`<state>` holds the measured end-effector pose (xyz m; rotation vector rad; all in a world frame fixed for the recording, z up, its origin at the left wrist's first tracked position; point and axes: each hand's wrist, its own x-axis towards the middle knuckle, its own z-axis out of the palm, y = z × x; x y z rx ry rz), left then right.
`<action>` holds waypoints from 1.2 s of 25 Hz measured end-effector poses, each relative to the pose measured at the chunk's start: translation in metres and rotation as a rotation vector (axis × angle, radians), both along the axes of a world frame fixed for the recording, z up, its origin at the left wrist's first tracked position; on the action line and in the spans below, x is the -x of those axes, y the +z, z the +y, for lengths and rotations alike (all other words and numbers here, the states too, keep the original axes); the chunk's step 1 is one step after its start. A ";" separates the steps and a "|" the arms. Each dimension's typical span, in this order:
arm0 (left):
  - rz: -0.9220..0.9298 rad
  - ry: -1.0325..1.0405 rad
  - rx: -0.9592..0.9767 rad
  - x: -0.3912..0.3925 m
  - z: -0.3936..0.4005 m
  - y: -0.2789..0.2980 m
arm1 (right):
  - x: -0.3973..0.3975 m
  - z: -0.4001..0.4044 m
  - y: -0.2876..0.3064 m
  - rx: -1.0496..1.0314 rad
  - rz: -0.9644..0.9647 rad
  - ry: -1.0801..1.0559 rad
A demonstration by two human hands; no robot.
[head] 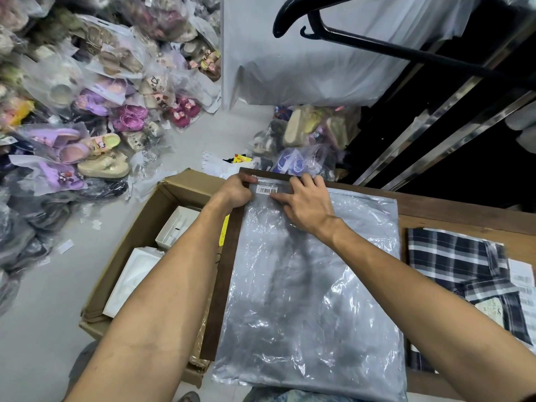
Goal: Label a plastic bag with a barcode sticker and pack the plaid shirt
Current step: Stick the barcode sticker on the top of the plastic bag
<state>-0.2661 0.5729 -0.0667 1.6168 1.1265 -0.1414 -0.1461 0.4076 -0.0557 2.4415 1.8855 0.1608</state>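
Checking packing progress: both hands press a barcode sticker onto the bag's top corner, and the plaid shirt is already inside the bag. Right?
Not quite. The head view shows the plaid shirt lying on the table beside the bag, not inside. Both the left hand and right hand do press the barcode sticker.

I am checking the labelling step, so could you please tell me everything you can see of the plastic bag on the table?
The plastic bag is a large, translucent grey, crinkled pouch lying flat on the brown wooden table, its near edge overhanging. It looks empty. A zip-style strip runs along its far edge. A white barcode sticker sits at the far left corner. The left hand grips that corner, while the right hand presses fingers beside the sticker. The plaid shirt lies apart to its right.
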 end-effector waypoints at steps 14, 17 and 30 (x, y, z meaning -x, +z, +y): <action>-0.001 -0.003 -0.079 0.000 -0.004 -0.006 | -0.002 -0.006 -0.008 0.057 0.008 -0.126; 0.002 0.000 -0.076 0.000 -0.005 -0.006 | -0.002 -0.008 -0.009 0.000 0.033 -0.230; 0.040 -0.023 -0.196 0.000 -0.011 -0.010 | -0.003 -0.031 -0.007 0.013 0.344 -0.468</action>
